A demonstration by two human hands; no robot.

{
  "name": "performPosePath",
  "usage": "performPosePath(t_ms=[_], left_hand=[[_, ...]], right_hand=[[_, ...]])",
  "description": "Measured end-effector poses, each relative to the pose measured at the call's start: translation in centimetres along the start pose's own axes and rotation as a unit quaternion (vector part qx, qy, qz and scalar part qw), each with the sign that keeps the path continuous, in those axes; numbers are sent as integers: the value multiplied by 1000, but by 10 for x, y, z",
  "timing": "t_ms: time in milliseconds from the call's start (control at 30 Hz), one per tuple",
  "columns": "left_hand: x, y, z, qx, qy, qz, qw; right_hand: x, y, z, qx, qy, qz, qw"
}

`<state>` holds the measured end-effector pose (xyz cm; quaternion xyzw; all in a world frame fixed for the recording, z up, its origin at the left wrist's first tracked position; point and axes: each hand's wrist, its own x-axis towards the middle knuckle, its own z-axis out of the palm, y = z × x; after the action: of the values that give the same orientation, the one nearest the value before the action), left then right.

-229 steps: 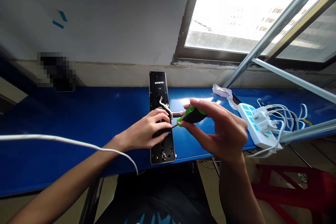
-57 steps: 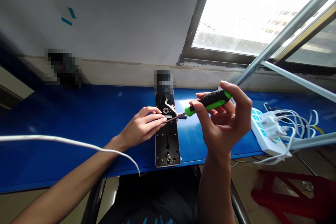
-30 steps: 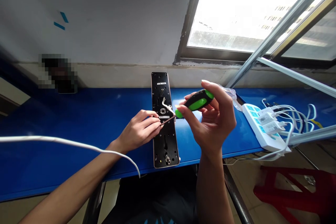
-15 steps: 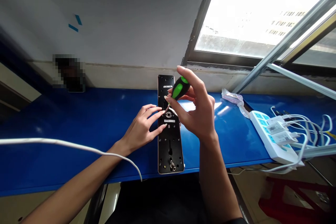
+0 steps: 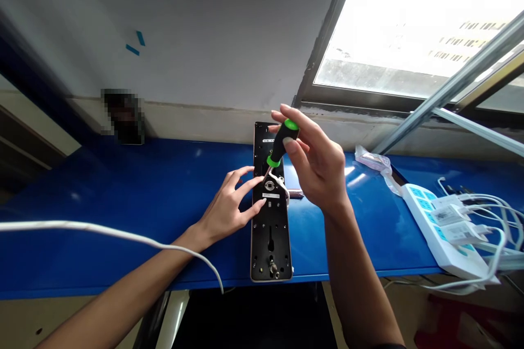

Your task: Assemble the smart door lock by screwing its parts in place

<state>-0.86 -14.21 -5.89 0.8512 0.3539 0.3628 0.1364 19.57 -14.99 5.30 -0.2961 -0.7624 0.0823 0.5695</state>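
A long black door-lock panel (image 5: 270,215) lies with its inner face up, lengthwise away from me, with screw holes, a round metal fitting near the middle and a metal post at the near end. My right hand (image 5: 317,166) grips a black and green screwdriver (image 5: 282,139), its shaft pointing down at the panel just above the round fitting. My left hand (image 5: 229,202) rests at the panel's left side, fingers spread and stretched out, the fingertips on its face. The index fingertip is beside the screwdriver's tip. A white wire (image 5: 282,185) loops out on the right side.
The panel lies on a blue tabletop (image 5: 164,185). A white cable (image 5: 102,233) crosses in front of my left forearm. At right are a power strip (image 5: 442,229) with plugged-in chargers and a plastic-wrapped packet (image 5: 372,161). A wall and window stand behind; a metal bar (image 5: 450,87) slants at right.
My right hand has changed its grip, and the screwdriver's handle now stands more upright. The left hand keeps its place on the panel. The whole view has shifted slightly.
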Motion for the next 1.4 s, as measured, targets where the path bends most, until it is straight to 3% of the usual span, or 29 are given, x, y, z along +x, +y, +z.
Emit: performPosePath(t_ms=[200, 400, 567, 700, 767, 933, 1133, 1300, 1400], left_hand=[[0, 0, 0, -37, -21, -49, 998], [1, -1, -1, -79, -38, -83, 993], [2, -3, -2, -108, -54, -124, 985], [2, -3, -3, -125, -66, -147, 979], [3, -3, -3, -138, -64, -154, 976], [3, -4, 0, -186, -46, -164, 968], [3, -9, 5, -246, -23, -159, 956], [3, -8, 4, -270, -38, -180, 945], [4, -6, 3, -281, -43, -193, 939]], right_hand=[[9, 13, -5, -19, 59, -84, 995], [24, 26, -11, 131, -78, -83, 985], [33, 31, -17, 68, -50, -183, 980], [29, 29, -21, 107, -111, -126, 980], [28, 29, -22, 138, -110, -109, 978], [30, 32, -23, 94, -38, -166, 981], [30, 29, -28, 150, -135, -111, 973], [31, 32, -30, 90, -49, -182, 978], [30, 29, -33, 78, -91, -158, 980]])
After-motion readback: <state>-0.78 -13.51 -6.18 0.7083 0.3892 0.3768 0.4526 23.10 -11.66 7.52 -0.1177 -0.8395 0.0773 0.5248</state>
